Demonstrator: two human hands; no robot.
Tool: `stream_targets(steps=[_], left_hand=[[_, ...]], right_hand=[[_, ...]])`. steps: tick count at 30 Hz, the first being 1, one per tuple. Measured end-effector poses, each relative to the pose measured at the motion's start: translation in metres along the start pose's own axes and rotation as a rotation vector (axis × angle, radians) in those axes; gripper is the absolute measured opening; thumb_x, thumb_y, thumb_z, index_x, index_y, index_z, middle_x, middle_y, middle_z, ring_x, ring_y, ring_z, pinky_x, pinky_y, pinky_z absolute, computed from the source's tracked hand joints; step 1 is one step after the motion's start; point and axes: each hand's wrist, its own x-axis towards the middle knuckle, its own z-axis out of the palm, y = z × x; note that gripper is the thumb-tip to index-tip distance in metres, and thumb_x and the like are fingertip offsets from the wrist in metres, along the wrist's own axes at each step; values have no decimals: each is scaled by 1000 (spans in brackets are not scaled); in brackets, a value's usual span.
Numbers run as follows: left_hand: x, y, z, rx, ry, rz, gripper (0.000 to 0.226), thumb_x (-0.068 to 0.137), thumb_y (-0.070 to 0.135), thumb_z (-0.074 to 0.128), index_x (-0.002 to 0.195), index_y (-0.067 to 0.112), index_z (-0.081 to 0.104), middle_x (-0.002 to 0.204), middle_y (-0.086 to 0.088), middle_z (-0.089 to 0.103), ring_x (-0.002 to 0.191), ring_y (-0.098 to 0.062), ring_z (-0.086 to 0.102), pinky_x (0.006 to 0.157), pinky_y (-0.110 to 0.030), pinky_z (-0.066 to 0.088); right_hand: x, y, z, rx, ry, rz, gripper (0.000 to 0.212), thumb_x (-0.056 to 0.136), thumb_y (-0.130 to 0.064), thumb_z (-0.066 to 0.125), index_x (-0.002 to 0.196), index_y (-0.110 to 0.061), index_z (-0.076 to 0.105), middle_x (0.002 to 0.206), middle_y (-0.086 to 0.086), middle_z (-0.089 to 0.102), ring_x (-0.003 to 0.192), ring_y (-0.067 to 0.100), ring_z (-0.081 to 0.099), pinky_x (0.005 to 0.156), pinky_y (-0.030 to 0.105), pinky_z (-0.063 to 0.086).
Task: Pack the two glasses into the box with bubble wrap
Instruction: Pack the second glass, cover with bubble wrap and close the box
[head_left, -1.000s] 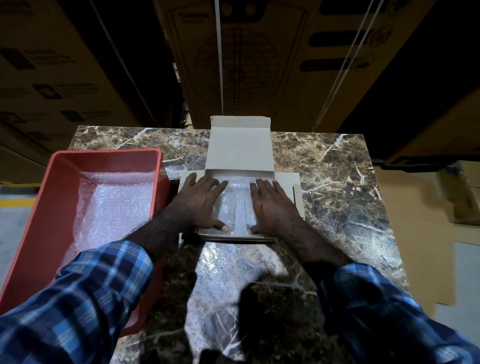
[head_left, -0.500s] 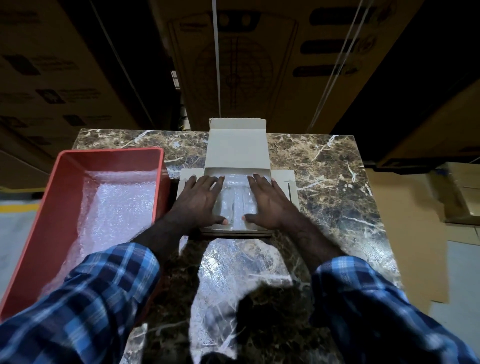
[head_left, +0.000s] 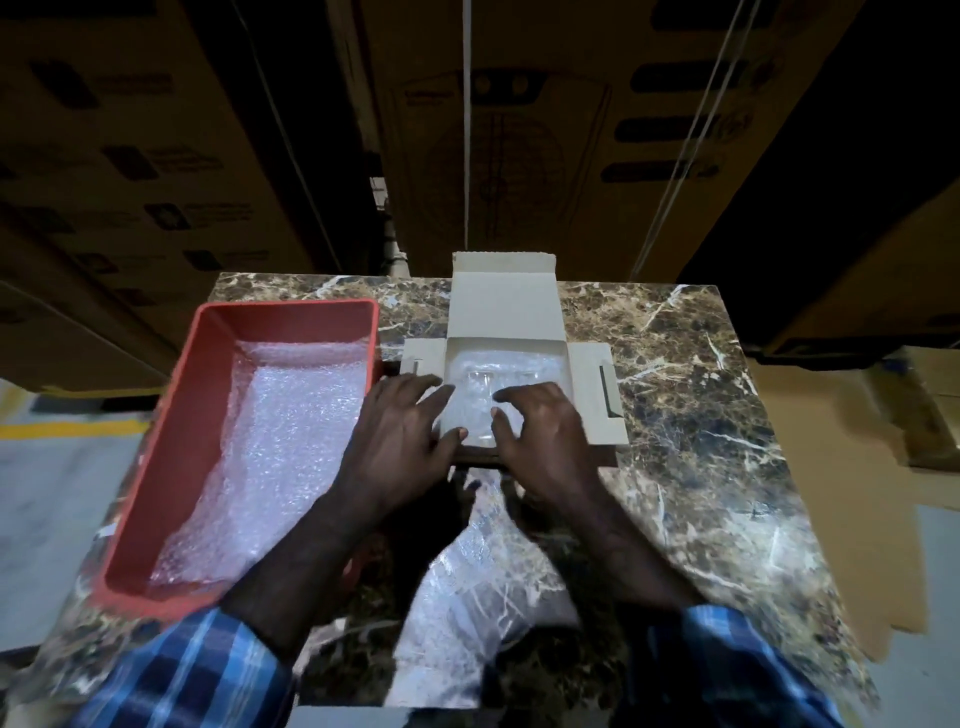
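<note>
Packing | You pressed spread fingers of left hand (head_left: 402, 441) and right hand (head_left: 540, 436) on bubble wrap (head_left: 498, 374), seating glasses (head_left: 480, 387) in box (head_left: 506, 306); tray (head_left: 280, 317) at 9 o'clock.

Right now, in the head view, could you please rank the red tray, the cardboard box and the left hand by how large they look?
1. red tray, clearly largest.
2. cardboard box, with its flaps spread open.
3. left hand, smallest, though it looks larger by being nearer the camera.
</note>
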Motion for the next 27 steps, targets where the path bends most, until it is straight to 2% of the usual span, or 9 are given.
stream_targets(steps=[4, 9, 12, 14, 18, 20, 23, 27], left_hand=[[-44, -20, -24, -4, 83, -123, 45, 86, 39, 56, 117, 10, 71, 119, -9, 68, 110, -32, 62, 95, -45, 49], [-105, -51, -38, 65, 32, -318, 52, 85, 44, 48, 117, 10, 72, 115, -10, 70, 105, -35, 65, 89, -48, 55], [-130, -68, -43, 65, -27, -439, 56, 83, 47, 47, 114, 8, 73, 112, -13, 72, 103, -35, 66, 90, -45, 54], [-142, -77, -47, 76, -71, -498, 54, 82, 46, 51, 114, 7, 73, 113, -13, 71, 105, -34, 66, 94, -41, 50], [-146, -90, -54, 66, -214, -576, 48, 89, 39, 63, 128, 10, 66, 132, -13, 64, 124, -30, 57, 107, -34, 38], [-143, -103, -52, 27, -319, -590, 50, 90, 37, 66, 134, 13, 62, 139, -9, 59, 131, -25, 52, 111, -30, 36], [-136, -127, -47, -16, -398, -580, 48, 91, 31, 63, 136, 15, 59, 142, -6, 58, 132, -21, 52, 111, -28, 36], [-131, -151, -44, 52, -542, -521, 52, 92, 30, 61, 141, 16, 54, 145, -5, 55, 134, -20, 50, 110, -26, 35]], right_hand=[[-8, -51, 16, 89, -7, -185, 24, 87, -20, 59, 100, -8, 75, 98, 5, 74, 101, 23, 61, 88, 32, 50], [-22, -94, 36, 70, -150, -408, 18, 87, -14, 56, 78, -5, 68, 79, 9, 68, 81, 28, 58, 75, 41, 50], [-30, -114, 48, 12, -176, -511, 7, 79, -7, 68, 72, -5, 69, 72, 7, 68, 73, 28, 62, 69, 37, 52], [-36, -124, 59, -79, -249, -581, 6, 72, -2, 74, 70, -5, 69, 69, 7, 67, 71, 28, 63, 63, 33, 51], [-38, -141, 77, -272, -531, -573, 6, 85, -1, 58, 88, -2, 63, 91, 15, 63, 94, 34, 58, 62, 36, 39], [-36, -150, 84, -417, -640, -547, 14, 89, -3, 56, 102, -3, 61, 104, 16, 61, 101, 34, 58, 66, 34, 37], [-32, -159, 105, -482, -688, -485, 22, 94, -7, 53, 115, -5, 58, 115, 17, 58, 108, 35, 58, 73, 35, 40], [-30, -163, 138, -527, -727, -428, 28, 96, -15, 56, 123, -9, 56, 120, 16, 58, 113, 35, 57, 86, 38, 46]])
